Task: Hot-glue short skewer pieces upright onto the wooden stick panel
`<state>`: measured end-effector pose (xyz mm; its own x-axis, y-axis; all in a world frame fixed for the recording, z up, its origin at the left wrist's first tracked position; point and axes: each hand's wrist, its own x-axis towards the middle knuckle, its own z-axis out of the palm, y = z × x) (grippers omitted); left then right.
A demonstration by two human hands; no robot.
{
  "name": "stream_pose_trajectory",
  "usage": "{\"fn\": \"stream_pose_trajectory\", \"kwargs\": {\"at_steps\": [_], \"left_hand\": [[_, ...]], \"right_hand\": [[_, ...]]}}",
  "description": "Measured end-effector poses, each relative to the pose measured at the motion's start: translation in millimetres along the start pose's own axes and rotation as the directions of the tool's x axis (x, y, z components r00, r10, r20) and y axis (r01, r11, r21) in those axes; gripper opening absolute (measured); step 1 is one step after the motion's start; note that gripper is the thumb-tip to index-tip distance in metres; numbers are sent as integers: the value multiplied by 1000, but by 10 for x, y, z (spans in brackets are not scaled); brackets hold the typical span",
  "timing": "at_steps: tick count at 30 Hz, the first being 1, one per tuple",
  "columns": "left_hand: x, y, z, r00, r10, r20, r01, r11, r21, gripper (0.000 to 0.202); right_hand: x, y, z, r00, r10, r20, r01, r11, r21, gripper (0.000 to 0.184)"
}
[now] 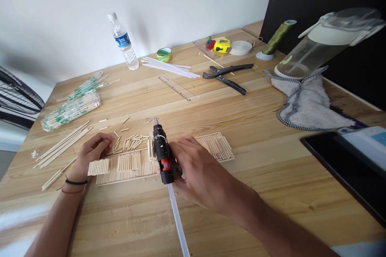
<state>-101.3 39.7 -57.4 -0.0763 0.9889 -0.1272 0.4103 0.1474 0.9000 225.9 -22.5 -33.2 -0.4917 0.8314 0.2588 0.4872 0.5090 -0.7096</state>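
My right hand (pixel 196 172) is wrapped round a black hot glue gun (pixel 162 150) with an orange trigger. Its nozzle points away from me, and a clear glue stick (pixel 177 219) trails out of its back. The gun hovers over a flat panel of short wooden sticks (pixel 126 168) laid side by side on the table. A second stick panel (pixel 217 144) lies just right of my right hand. My left hand (pixel 90 154) rests curled at the panel's left end, its fingers pinched over the sticks; what they pinch is hidden. Loose cut stick pieces (pixel 132 138) lie scattered behind the panel.
Long chopsticks (pixel 64 144) and wrapped chopstick packs (pixel 70 110) lie at the left. At the back are a water bottle (pixel 123 42), tape roll (pixel 164 54), white rods (pixel 170 67), ruler (pixel 176 87) and black cutters (pixel 229 75). A towel (pixel 307 102), jug (pixel 325 42), thread spool (pixel 276 40) and dark tablet (pixel 346 168) are at the right.
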Motion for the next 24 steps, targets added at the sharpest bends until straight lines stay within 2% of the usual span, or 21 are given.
{"fn": "stream_pose_trajectory", "kwargs": {"at_steps": [11, 19, 24], "left_hand": [[20, -75, -23, 1000, -30, -9, 29, 998, -62, 37], [64, -214, -112, 998, -31, 53, 36, 995, -98, 29], [45, -177, -86, 999, -29, 35, 32, 996, -84, 28]], "right_hand": [[0, 16, 5, 1000, -14, -13, 14, 1000, 1, 15], [-3, 5, -15, 1000, -11, 9, 10, 1000, 8, 13], [-5, 11, -9, 1000, -26, 0, 26, 1000, -2, 13]]}}
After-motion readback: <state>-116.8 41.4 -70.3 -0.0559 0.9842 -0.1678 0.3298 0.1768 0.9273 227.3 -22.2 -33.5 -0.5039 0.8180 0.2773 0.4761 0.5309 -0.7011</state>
